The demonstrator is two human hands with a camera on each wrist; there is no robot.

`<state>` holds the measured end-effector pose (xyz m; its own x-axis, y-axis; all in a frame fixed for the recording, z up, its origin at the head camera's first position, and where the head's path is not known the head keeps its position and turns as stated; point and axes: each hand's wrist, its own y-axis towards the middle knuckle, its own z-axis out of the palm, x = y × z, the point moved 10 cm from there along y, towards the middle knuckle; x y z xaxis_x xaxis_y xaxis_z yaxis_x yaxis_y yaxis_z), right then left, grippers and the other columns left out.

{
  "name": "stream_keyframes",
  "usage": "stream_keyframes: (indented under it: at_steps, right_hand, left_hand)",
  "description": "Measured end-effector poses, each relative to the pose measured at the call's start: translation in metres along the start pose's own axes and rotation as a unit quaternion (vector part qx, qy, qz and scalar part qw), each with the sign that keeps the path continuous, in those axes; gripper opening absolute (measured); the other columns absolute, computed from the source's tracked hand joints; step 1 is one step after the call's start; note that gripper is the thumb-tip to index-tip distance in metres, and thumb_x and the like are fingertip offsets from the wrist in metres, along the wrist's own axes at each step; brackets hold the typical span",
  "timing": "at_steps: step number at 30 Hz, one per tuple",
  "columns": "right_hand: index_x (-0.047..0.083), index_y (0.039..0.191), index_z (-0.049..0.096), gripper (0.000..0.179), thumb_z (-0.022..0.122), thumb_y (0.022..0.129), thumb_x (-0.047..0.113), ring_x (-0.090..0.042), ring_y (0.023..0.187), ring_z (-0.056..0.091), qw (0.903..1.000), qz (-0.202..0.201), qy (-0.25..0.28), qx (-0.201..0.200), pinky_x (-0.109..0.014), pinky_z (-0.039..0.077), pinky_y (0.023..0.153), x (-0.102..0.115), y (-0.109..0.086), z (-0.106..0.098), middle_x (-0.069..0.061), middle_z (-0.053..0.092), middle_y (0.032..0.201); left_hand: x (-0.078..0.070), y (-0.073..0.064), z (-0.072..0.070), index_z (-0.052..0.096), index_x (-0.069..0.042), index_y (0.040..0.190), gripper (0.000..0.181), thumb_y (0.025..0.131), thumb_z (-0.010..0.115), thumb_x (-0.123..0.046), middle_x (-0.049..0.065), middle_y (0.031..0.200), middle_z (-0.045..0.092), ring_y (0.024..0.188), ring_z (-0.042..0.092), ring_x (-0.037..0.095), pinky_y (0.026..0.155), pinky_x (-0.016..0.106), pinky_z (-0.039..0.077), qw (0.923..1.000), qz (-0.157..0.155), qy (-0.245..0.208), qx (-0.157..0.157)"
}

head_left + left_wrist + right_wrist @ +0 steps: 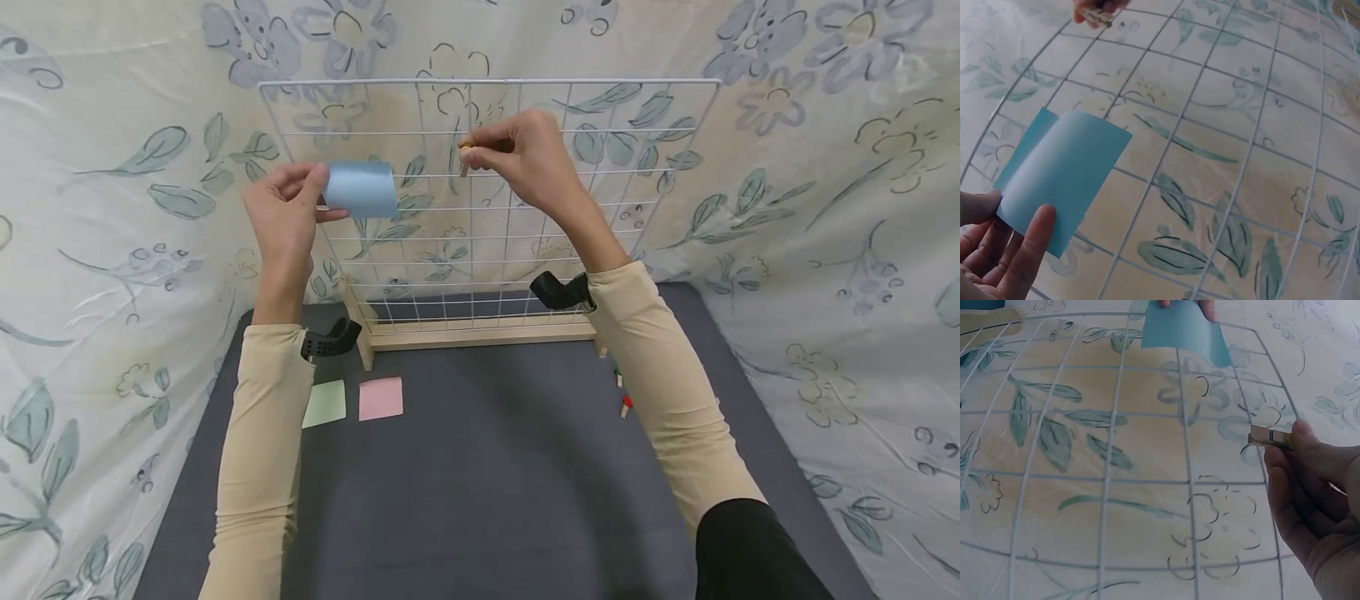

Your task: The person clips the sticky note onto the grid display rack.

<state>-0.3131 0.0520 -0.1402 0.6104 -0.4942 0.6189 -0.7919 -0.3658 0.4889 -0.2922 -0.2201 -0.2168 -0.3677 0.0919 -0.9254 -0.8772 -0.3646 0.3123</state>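
Your left hand (288, 200) grips the blue sheet (362, 190) by its left edge, thumb on one side and fingers on the other, so that the sheet bows into a curve before the left part of the wire grid (487, 81). Your right hand (528, 154) pinches a wooden clothespin (1267, 435) between thumb and fingers, its free end sticking out past your fingertips; it is in front of the grid's upper middle, to the right of the sheet and well apart from it. You cannot tell from these views whether sheet or clothespin touches the wires. The grid rises from a wooden base (480, 336) on the dark counter (465, 492). Nearer you, a green note (327, 402) lies just beside a pink note (381, 398), and by your right sleeve (667, 383) lie a red clip (627, 405) and a green clip (618, 377). Floral fabric (112, 275) hangs behind everything.
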Motion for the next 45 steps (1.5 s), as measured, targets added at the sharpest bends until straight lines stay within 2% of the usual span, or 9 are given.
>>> stream_keyframes:
  at_steps: [8,14,19,24,30,39,45]
  right_hand:
    - [0.001,0.106,0.075,0.021,0.067,0.094,0.016,-0.012,0.08,0.067,0.9987,-0.045,0.004,-0.021,-0.017,0.055,0.08,0.042,0.028,-0.003,-0.009,0.075,0.093]
    - [0.004,0.11,0.075,0.023,0.063,0.096,0.018,-0.009,0.08,0.062,0.9972,-0.07,-0.021,-0.018,-0.014,0.052,0.081,0.072,0.051,-0.004,-0.007,0.074,0.095]
    - [0.006,0.11,0.075,0.022,0.061,0.098,0.017,-0.007,0.082,0.059,0.9968,-0.068,-0.041,-0.006,-0.011,0.05,0.083,0.086,0.068,0.002,-0.005,0.071,0.097]
    - [0.006,0.105,0.076,0.02,0.059,0.099,0.016,-0.007,0.081,0.057,0.9967,-0.062,-0.051,0.013,-0.011,0.049,0.082,0.091,0.082,0.017,-0.004,0.07,0.094]
    - [0.006,0.107,0.076,0.021,0.059,0.099,0.016,-0.01,0.085,0.061,0.997,-0.048,-0.056,0.022,-0.012,0.05,0.084,0.09,0.093,0.03,-0.006,0.072,0.099]
    - [0.008,0.105,0.076,0.02,0.06,0.099,0.018,-0.008,0.084,0.058,0.9974,-0.022,-0.061,0.033,-0.014,0.05,0.082,0.091,0.098,0.041,-0.005,0.072,0.099]
    - [0.007,0.104,0.077,0.019,0.063,0.097,0.016,-0.012,0.084,0.06,0.9971,-0.024,-0.064,0.033,-0.015,0.051,0.081,0.092,0.099,0.046,-0.007,0.073,0.101]
  left_hand:
    - [-0.021,0.01,0.009,0.072,0.003,0.096,0.015,0.088,0.074,-0.009,0.018,0.097,0.07,0.075,0.07,0.025,0.056,0.03,0.061,0.9991,0.02,-0.037,0.0]
    - [-0.031,0.015,0.012,0.073,0.002,0.095,0.013,0.088,0.074,-0.009,0.017,0.098,0.069,0.076,0.069,0.024,0.057,0.028,0.061,0.9992,0.022,-0.033,-0.009]
    - [-0.035,0.02,0.013,0.072,0.003,0.093,0.012,0.087,0.074,-0.007,0.016,0.093,0.069,0.071,0.068,0.023,0.055,0.029,0.061,0.9986,0.022,-0.048,-0.007]
    - [-0.041,0.024,0.014,0.073,0.002,0.096,0.014,0.087,0.075,-0.008,0.015,0.094,0.071,0.07,0.068,0.021,0.055,0.028,0.061,0.9988,0.028,-0.039,-0.006]
    - [-0.045,0.028,0.017,0.073,0.002,0.097,0.014,0.087,0.074,-0.008,0.014,0.096,0.072,0.07,0.069,0.021,0.055,0.028,0.061,0.9991,0.032,-0.029,0.0]
    - [-0.048,0.029,0.018,0.073,0.002,0.097,0.015,0.088,0.074,-0.01,0.015,0.098,0.073,0.073,0.071,0.021,0.056,0.028,0.061,0.9988,0.042,-0.024,0.001]
    - [-0.049,0.029,0.019,0.072,0.003,0.099,0.017,0.088,0.073,-0.011,0.017,0.102,0.072,0.074,0.071,0.021,0.058,0.029,0.061,0.9988,0.036,-0.034,-0.002]
